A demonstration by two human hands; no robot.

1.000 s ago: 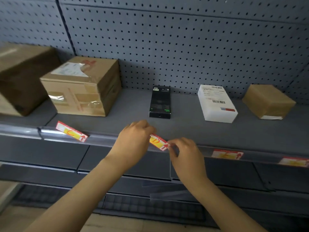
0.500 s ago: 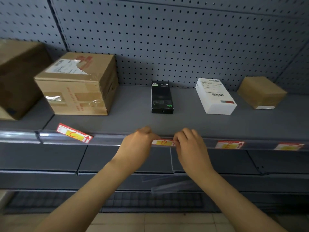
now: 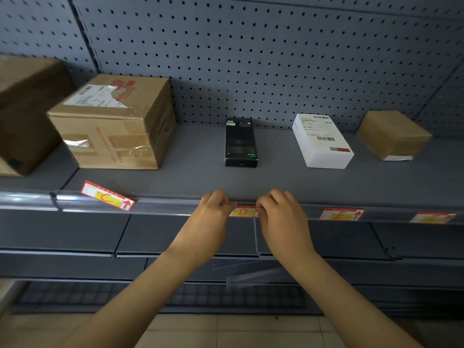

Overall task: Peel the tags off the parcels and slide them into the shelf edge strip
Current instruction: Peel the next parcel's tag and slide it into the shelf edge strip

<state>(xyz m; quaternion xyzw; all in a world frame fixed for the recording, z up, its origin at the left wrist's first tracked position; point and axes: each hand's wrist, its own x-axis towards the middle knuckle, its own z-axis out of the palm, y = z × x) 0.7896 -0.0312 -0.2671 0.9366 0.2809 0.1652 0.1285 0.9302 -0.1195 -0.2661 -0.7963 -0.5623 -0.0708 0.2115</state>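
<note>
Both hands, left (image 3: 213, 209) and right (image 3: 276, 212), pinch tag D (image 3: 243, 212) into the strip (image 3: 163, 204). Tag C (image 3: 108, 196), at 9 o'clock, sits crooked, unseated; two tags at 3 o'clock seated.

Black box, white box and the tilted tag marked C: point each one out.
black box (image 3: 240, 141), head view, middle of its top face.
white box (image 3: 322, 140), head view, its top label.
tilted tag (image 3: 108, 196), head view, its yellow patch.

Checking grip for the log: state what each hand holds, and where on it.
Both hold the same tag, which sits in the shelf edge strip. The left hand pinches its left end, the right hand its right end.
</note>
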